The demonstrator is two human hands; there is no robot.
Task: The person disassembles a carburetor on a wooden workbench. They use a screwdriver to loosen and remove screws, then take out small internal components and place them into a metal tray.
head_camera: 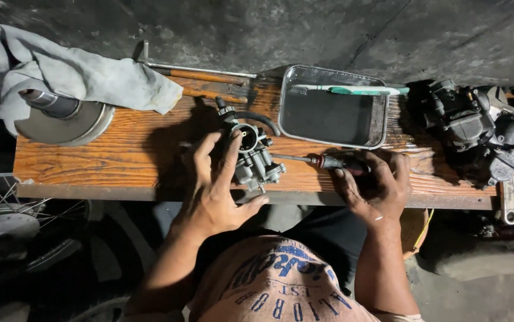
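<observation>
Head view: the left hand (215, 191) steadies a grey carburetor (251, 152) on the wooden bench (108, 161), fingers clasped around it; the right hand (376, 188) grips a screwdriver (322, 161) whose tip meets the carburetor.

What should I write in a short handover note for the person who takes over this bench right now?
Left hand: holds the small grey metal carburettor steady on the orange wooden bench, fingers around its left side.
Right hand: closed grip on the dark-handled screwdriver; its tip points at the carburettor's right side.
Nearby: the rectangular metal tray with a green toothbrush across its rim, a grey rag over a round metal part, and a second dark carburettor assembly at far right.
Done: no loose screws or removed parts visible.
Left: cannot tell.
</observation>
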